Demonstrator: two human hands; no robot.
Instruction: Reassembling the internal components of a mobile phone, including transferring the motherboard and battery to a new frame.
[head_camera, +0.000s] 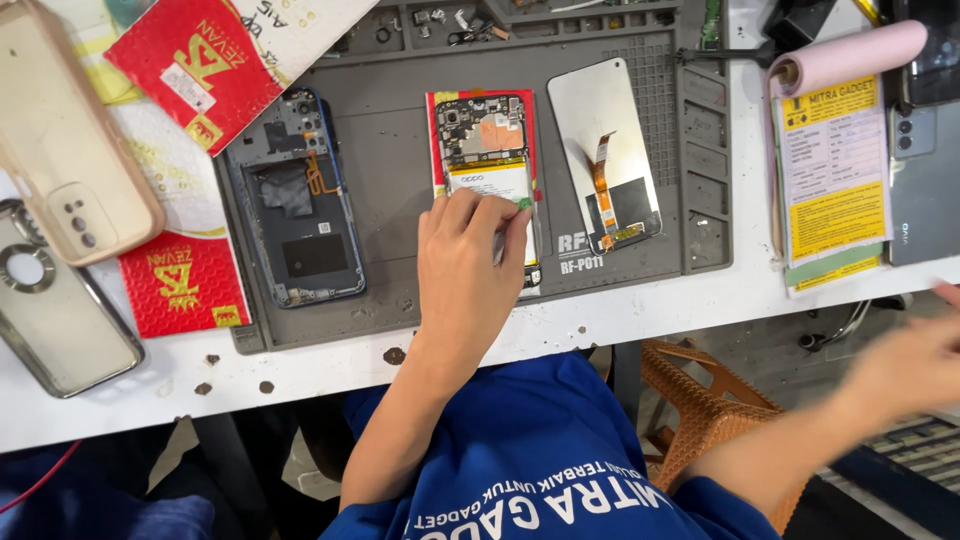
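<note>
Here, left hand (468, 262) pinches tweezers (510, 225) on opened phone (487, 160) — right hand (915, 365) blurred, grip unclear.

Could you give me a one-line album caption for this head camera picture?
Left hand pinches a green tab on an opened phone on a grey mat; right hand blurs off the table.

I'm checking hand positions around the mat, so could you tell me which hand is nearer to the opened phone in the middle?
Left. The left hand rests on the opened phone, fingers over its lower half. The right hand is blurred, far off past the table edge.
</note>
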